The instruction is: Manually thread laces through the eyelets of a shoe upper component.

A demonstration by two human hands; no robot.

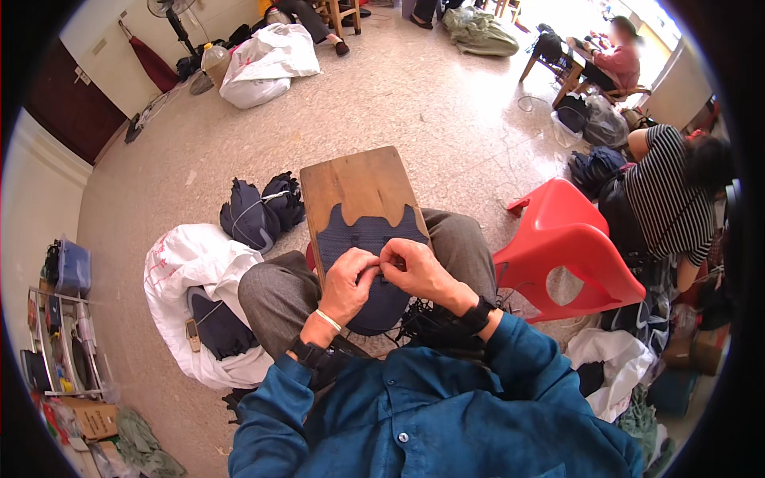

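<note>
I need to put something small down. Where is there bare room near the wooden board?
The far end of the wooden board, beyond the dark fabric, is bare, as is the floor between the tied dark bundles and the far white sack. Crowded: the board's near end, at the left hand and right hand, and around the red stool.

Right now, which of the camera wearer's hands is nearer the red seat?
Right. The right hand is left of the red seat, not touching; the left hand is farther left.
</note>
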